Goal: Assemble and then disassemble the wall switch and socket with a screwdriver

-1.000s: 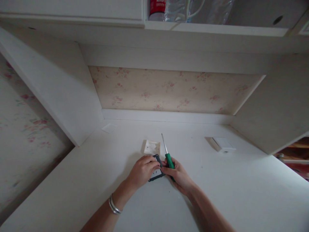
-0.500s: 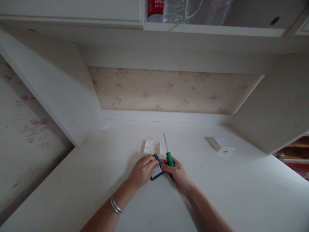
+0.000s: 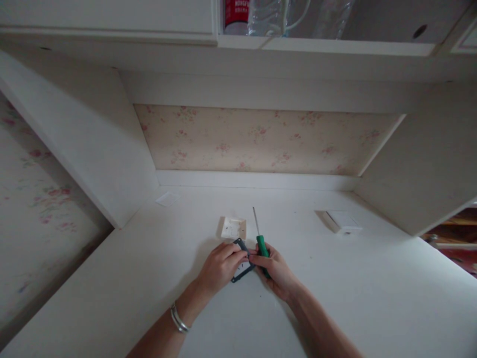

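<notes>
A wall socket panel, with a dark grey frame and a white middle with small slots, is held just above the white desk. My left hand is closed on it, fingertips on the frame near its upper right side. My right hand has a green-handled screwdriver in its grip, the shaft pointing up and away. Its thumb and fingertip also pinch at the panel's right edge, meeting my left fingertips. Whether a small part is between the fingertips cannot be made out. Just beyond lies an open white back box.
On the desk, a white box-shaped fitting lies at the right and a small flat clear piece at the back left. Side panels and an overhead cabinet enclose the desk; bottles stand on its shelf.
The socket panel has tilted slightly, its lower edge dropping a little. Both hands keep their hold and barely move. The whole view has shifted slightly.
</notes>
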`<state>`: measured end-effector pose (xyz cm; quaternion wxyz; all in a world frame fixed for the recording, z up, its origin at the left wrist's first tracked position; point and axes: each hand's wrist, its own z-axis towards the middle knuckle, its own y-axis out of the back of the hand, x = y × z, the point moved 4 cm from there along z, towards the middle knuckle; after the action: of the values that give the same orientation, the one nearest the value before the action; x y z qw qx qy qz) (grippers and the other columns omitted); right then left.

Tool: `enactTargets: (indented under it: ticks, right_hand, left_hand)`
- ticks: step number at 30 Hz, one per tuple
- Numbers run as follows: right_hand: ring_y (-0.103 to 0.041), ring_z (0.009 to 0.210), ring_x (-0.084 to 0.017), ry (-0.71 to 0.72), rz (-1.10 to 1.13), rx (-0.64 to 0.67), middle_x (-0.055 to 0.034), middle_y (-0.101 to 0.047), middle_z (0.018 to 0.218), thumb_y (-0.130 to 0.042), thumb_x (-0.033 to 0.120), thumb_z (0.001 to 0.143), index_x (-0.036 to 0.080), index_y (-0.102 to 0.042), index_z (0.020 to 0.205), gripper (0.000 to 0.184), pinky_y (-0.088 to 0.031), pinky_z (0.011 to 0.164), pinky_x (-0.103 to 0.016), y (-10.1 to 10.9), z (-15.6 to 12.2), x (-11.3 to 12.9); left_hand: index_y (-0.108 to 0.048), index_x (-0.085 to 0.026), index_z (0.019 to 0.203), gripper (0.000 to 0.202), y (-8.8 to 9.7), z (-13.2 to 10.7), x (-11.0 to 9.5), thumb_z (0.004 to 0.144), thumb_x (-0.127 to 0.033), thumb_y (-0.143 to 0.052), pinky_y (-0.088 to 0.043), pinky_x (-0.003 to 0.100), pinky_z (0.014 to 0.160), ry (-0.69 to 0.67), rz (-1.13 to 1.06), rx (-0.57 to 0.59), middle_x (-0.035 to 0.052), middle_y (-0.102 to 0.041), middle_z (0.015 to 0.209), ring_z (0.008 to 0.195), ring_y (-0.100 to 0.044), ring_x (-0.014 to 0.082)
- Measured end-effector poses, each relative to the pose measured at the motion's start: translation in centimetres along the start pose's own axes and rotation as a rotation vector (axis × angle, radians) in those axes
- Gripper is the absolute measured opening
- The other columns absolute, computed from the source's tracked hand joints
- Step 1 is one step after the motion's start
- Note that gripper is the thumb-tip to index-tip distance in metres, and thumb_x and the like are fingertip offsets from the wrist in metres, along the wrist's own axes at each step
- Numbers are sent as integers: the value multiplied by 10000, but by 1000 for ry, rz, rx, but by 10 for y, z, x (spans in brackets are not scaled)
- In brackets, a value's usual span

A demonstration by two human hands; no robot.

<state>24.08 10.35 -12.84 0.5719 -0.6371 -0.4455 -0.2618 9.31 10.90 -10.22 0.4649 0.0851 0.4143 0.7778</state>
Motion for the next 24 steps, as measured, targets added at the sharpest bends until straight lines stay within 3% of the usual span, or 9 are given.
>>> enactTargets:
  ticks: [8, 15, 24]
  right_hand:
    - [-607, 751, -146, -26, 18, 37, 14, -655, 789, -794, 177, 629, 202, -537, 809, 315, -430, 650, -239, -1, -2, 0]
    - [-619, 697, -134, -30, 67, -11, 9, -664, 756, -803, 155, 606, 195, -540, 777, 316, -456, 617, -224, -1, -1, 1]
    - [-640, 763, -143, -59, 75, 32, -9, -676, 833, -790, 147, 629, 194, -534, 822, 324, -460, 629, -210, 3, -1, -3]
  left_hand:
    - [-636, -184, 967, 141, 3, 1, -1, 913, -223, -511, -515, 293, 731, -20, 40, 8, 34, -625, 823, 769, -593, 150]
    - [-641, -189, 976, 146, 2, 1, 0, 913, -233, -517, -519, 298, 734, -93, 51, 71, 27, -642, 834, 777, -610, 149]
    - [-647, -190, 1023, 194, 15, 5, -3, 930, -212, -478, -517, 280, 681, -165, 90, 112, 27, -638, 797, 730, -598, 140]
